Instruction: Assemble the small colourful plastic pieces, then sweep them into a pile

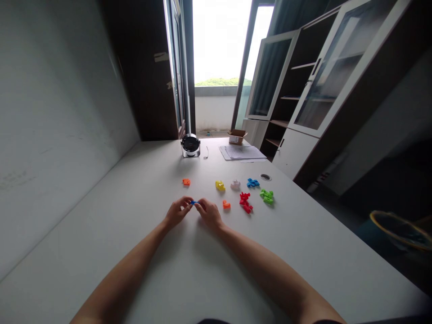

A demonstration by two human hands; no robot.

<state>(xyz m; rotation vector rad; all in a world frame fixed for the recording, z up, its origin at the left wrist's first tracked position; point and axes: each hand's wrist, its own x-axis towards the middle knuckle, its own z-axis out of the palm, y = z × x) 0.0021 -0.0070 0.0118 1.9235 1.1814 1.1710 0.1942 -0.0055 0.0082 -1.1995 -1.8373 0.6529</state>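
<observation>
Spreading across the lower frame, the white tabletop carries everything in reach. A glass-doored cabinet leans along the upper right, one of its upper doors swung open, and a bright window stands at upper centre. Below the window, paper sheets lie just right of centre, with an open cardboard box behind them and a round black device on a stand to their left.

At the centre of the frame, the left hand and right hand nearly meet, fingertips of both pinched on one small blue piece between them. Right of centre sit loose clusters: red pieces, green pieces farthest right, blue pieces, yellow pieces and pale pieces.

One orange piece lies near the right hand; another sits above the left. Smallest is the gripped small blue piece; whether it touches the tabletop, I cannot tell.
</observation>
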